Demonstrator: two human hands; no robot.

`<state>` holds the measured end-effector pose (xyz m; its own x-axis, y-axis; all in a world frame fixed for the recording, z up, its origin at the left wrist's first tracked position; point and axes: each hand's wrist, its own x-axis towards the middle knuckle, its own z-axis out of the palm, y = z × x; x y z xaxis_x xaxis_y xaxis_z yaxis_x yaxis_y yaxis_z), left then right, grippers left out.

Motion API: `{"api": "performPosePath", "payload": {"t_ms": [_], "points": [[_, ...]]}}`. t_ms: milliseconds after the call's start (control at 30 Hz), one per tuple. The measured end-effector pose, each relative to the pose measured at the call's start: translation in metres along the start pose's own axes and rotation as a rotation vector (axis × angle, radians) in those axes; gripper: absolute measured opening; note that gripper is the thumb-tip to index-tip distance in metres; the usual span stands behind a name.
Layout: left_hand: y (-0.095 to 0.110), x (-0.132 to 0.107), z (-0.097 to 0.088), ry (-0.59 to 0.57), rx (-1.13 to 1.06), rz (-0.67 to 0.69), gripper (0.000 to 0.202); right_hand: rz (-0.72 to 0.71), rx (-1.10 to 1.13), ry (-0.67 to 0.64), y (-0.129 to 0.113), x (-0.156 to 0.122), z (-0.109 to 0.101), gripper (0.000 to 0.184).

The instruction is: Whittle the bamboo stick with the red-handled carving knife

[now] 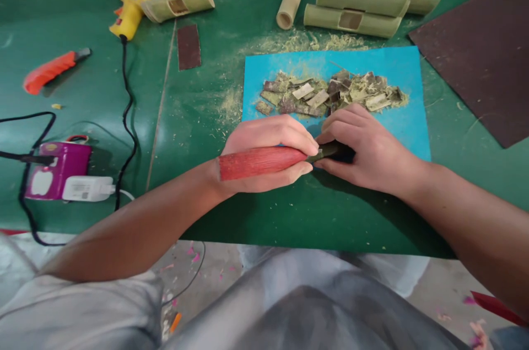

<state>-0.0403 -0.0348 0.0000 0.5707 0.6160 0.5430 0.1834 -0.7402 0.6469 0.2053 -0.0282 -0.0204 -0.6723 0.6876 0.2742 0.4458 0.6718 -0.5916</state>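
Observation:
My left hand [270, 146] is wrapped round a tool with a red wooden handle [256, 162] that lies across the near edge of a blue mat [409, 118]. The handle's butt sticks out past my wrist. My right hand [363, 146] is curled over a small dark green piece [328, 150] at the tool's tip, which hides most of it. Just beyond both hands, a heap of bamboo shavings [330, 93] lies on the blue mat.
Cut bamboo tubes [351, 8] lie along the far side of the green table [190, 113]. At the left are a yellow glue gun [128, 14], an orange utility knife [52, 70], a purple device with a white plug [61, 176] and black cables. A brown sheet [483, 52] lies at right.

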Motion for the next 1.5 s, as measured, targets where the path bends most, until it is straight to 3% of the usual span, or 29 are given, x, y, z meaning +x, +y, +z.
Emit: {"api": "performPosePath", "payload": {"t_ms": [333, 900, 1133, 1433, 1500], "points": [[0.001, -0.001, -0.001, 0.063, 0.006, -0.019, 0.011, 0.021, 0.062, -0.006, 0.002, 0.001, 0.001, 0.009], [-0.006, -0.008, 0.000, 0.129, -0.084, 0.073, 0.009, -0.001, 0.061, 0.001, 0.004, 0.000, -0.001, 0.013], [-0.002, -0.010, -0.002, 0.145, -0.033, 0.015, 0.009, 0.018, 0.063, -0.019, 0.003, 0.001, -0.002, 0.013], [-0.009, -0.010, -0.003, 0.196, -0.052, 0.048, 0.009, 0.032, 0.058, -0.005, 0.003, 0.000, -0.001, 0.012], [-0.009, -0.008, -0.005, 0.152, -0.052, 0.055, 0.015, 0.036, 0.048, -0.017, 0.002, 0.001, -0.001, 0.012]]}}
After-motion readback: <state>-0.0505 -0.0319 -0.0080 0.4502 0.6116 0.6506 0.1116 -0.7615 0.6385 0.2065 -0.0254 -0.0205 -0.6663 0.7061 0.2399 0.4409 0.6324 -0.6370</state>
